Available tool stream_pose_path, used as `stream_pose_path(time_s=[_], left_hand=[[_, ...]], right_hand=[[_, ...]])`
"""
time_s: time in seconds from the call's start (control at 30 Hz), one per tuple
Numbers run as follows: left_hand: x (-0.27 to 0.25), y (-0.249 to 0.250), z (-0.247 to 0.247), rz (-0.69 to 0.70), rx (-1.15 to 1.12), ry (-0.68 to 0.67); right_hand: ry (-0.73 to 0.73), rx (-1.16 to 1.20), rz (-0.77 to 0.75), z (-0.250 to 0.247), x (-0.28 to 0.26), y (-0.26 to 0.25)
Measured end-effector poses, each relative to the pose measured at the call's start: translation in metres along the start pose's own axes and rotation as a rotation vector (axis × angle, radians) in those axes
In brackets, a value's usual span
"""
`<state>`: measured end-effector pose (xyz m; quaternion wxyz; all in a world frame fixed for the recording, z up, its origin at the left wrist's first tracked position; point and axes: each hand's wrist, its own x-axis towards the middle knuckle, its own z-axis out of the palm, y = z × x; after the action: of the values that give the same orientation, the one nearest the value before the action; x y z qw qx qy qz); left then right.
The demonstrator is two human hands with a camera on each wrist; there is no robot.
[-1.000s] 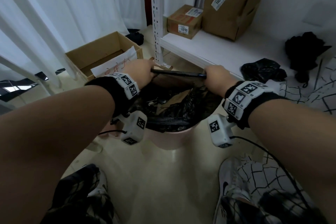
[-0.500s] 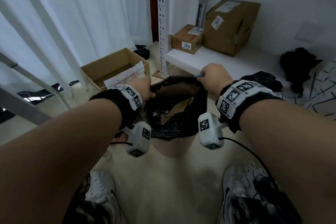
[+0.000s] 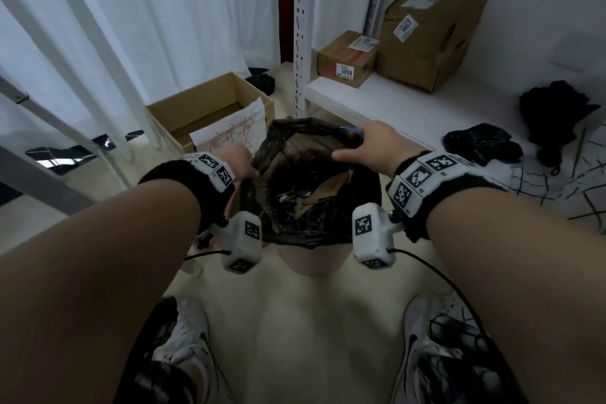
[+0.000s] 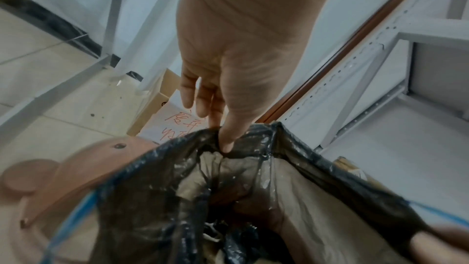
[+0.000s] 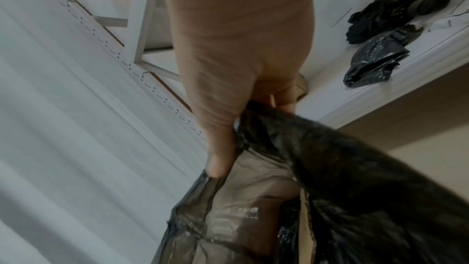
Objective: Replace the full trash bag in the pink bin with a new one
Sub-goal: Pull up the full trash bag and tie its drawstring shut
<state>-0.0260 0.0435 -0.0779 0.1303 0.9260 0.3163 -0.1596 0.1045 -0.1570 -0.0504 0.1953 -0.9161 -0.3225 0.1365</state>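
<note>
A full black trash bag (image 3: 305, 200) hangs partly lifted out of the pink bin (image 3: 313, 261) on the floor between my feet. Cardboard and dark plastic show inside it. My left hand (image 3: 241, 162) pinches the bag's left rim between thumb and fingers (image 4: 227, 140). My right hand (image 3: 367, 144) grips the far right rim, its fingers curled over the plastic (image 5: 256, 127). A blue drawstring (image 4: 73, 218) runs along the bag's (image 4: 228, 198) edge. A crumpled black bag (image 3: 482, 143) lies on the low white shelf to the right.
An open cardboard box (image 3: 210, 111) with a written paper sheet stands left of the bin. Two sealed boxes (image 3: 426, 33) sit on the white shelf (image 3: 393, 102) behind a perforated metal upright (image 3: 300, 29). White curtains hang at left. My shoes (image 3: 187, 338) flank the bin.
Both hands have risen and drawn the bag's rim up out of the bin. The mouth, stretched flat between them a second ago, now gapes open.
</note>
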Motion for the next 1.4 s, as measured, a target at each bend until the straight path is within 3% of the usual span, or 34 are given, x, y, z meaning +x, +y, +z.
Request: stream_pose_path(time_s=[0.17, 0.33, 0.4, 0.63, 0.8, 0.87, 1.0, 1.1, 1.27, 1.4], left_hand=[[0.006, 0.012, -0.004, 0.004, -0.199, 0.165], [0.009, 0.03, -0.004, 0.033, -0.568, 0.091], [0.015, 0.038, -0.003, 0.045, -0.623, 0.128], [0.026, 0.059, -0.006, 0.12, -0.699, 0.25], [0.026, 0.059, -0.004, 0.112, -0.702, 0.273], [0.022, 0.057, -0.003, 0.062, -0.514, 0.216], [0.011, 0.048, -0.005, 0.036, -0.26, -0.083], [0.01, 0.043, -0.009, -0.008, -0.076, -0.115], [0.024, 0.036, -0.017, 0.03, -0.212, 0.067], [0.03, 0.037, -0.011, 0.029, -0.489, 0.12]], right_hand=[[0.133, -0.114, 0.108, 0.005, 0.01, -0.01], [0.195, -0.034, 0.238, 0.002, 0.012, 0.004], [0.255, 0.02, 0.283, -0.001, 0.011, 0.014], [0.427, 0.059, 0.286, 0.0, 0.01, 0.032], [0.311, 0.022, 0.12, -0.004, 0.013, 0.028], [0.293, -0.002, 0.075, -0.005, 0.014, 0.022], [0.345, 0.006, 0.082, -0.005, 0.015, 0.015], [0.32, -0.017, 0.069, -0.006, 0.017, 0.012], [0.313, -0.018, 0.023, -0.008, 0.018, 0.009], [0.324, 0.014, 0.015, -0.011, 0.018, 0.015]])
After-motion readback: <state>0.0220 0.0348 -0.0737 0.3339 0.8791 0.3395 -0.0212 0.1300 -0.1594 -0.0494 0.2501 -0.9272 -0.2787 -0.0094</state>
